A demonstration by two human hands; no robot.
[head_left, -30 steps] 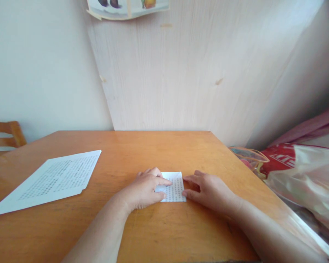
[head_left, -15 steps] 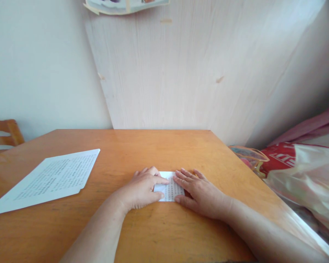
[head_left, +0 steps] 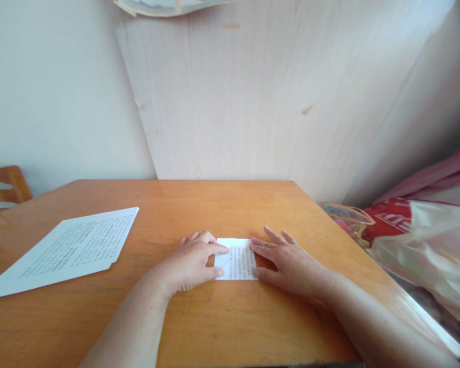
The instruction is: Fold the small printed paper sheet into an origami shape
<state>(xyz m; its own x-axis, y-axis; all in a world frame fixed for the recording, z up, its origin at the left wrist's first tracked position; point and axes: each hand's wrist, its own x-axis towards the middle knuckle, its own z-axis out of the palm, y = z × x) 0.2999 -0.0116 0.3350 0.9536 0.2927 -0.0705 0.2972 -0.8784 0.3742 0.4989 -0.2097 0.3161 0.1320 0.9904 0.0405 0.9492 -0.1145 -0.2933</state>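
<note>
A small folded piece of white paper (head_left: 238, 260) with printed characters lies flat on the wooden table (head_left: 222, 209). My left hand (head_left: 195, 261) rests at its left edge, with the index fingertip on the paper, the thumb at its lower left corner and the fingers apart. At the right edge, my right hand (head_left: 285, 261) touches the paper with its fingertips and thumb, its fingers spread. Neither hand is closed round anything.
Printed sheets (head_left: 80, 243) lie on the table at the left. A wooden chair (head_left: 11, 186) stands beyond the left edge. Past the right edge are a red bag (head_left: 389, 220) and a pale plastic bag (head_left: 433, 250). A wall panel rises behind the table.
Both hands have moved apart, the left one leftward and the right one rightward, so more of the small paper shows between them. The right fingers are spread wider.
</note>
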